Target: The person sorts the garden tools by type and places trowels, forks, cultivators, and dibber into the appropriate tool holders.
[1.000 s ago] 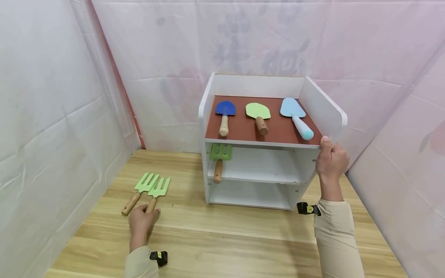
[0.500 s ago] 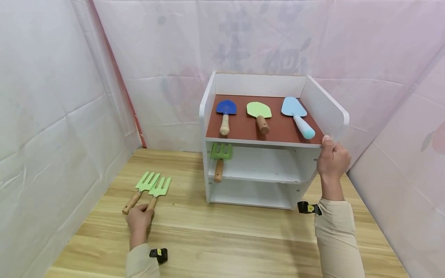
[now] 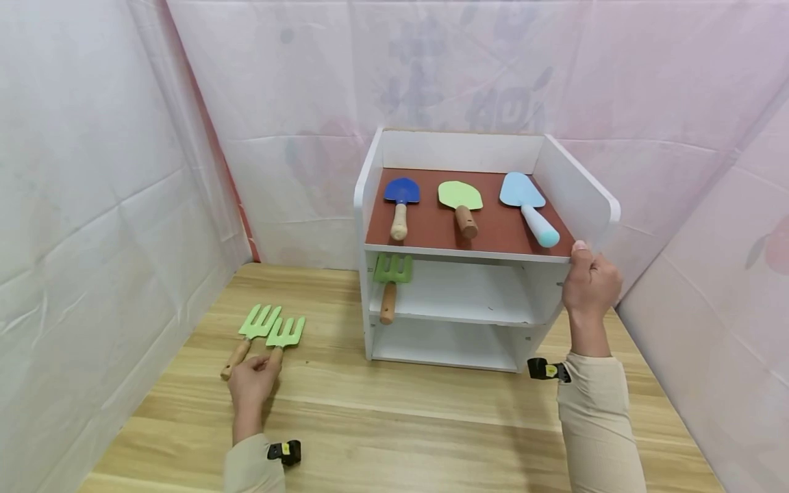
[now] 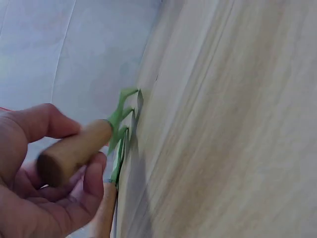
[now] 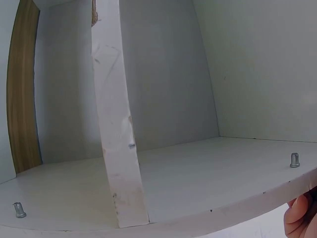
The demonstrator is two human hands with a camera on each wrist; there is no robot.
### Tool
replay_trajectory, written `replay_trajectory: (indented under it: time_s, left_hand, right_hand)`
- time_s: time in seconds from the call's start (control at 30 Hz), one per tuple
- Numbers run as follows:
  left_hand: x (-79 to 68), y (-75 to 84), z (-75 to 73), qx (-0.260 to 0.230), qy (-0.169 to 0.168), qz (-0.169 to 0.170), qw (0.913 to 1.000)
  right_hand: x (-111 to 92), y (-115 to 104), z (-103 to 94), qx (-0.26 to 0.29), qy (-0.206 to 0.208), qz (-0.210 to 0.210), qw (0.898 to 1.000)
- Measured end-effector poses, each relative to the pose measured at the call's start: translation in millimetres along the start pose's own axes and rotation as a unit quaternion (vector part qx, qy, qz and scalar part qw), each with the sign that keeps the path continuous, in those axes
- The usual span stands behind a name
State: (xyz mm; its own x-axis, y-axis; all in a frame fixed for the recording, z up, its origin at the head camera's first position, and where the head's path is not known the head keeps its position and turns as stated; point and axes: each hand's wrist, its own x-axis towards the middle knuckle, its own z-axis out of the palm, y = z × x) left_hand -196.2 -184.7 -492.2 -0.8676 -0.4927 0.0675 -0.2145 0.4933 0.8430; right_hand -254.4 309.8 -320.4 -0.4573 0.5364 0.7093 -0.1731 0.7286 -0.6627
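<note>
Head view, left hand: the left hand (image 3: 253,385) works over the counter (image 3: 370,424), left of the shelf unit (image 3: 474,291), thumb and fingers closed in a pinch on a wooden handle. We think the rounded wood could roll in so light a hold and let the tines swing.
Held fork: this green fork (image 3: 285,332) lies left of the shelf unit, handle raised, tines angled down; we cannot tell whether their tips touch the counter. If they do, pushing forward could scrape it.
Neighbour fork: its twin, the second fork (image 3: 259,322), lies on the held one's far side from the shelf unit, heads so close that a sideways lift might snag and drag it.
Right hand: the right hand (image 3: 592,284) is curled tightly round the shelf unit's front right corner. A tug there could, we judge, skew the unit.
Shelved fork: the third fork (image 3: 390,294) sits at the left of the unit's middle shelf, handle jutting past the front edge; a passing sleeve could knock it off.
Trowels: the blue trowel (image 3: 401,195), green trowel (image 3: 461,198) and pale blue trowel (image 3: 524,195) lie on the unit's top; a jolt might slide them.
</note>
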Motion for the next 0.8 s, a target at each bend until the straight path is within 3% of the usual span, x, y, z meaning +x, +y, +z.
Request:
replay_trajectory:
  time_s: [0.27, 0.57, 0.8]
  left_hand:
    - [-3.9, 2.5, 4.0, -0.058, 0.048, -0.045, 0.9962]
    - [-18.9, 3.3, 13.0, -0.116, 0.143, -0.036, 0.9823]
    - [-24.7, 4.3, 18.0, -0.100, 0.150, -0.024, 0.9834]
  right_hand:
    - [-0.1, -0.5, -0.4, 0.002, -0.001, 0.000, 1.000]
    - [-0.9, -1.8, -1.5, 0.001, -0.006, 0.005, 1.000]
    - [-0.2, -2.2, -1.7, 0.001, -0.004, 0.005, 1.000]
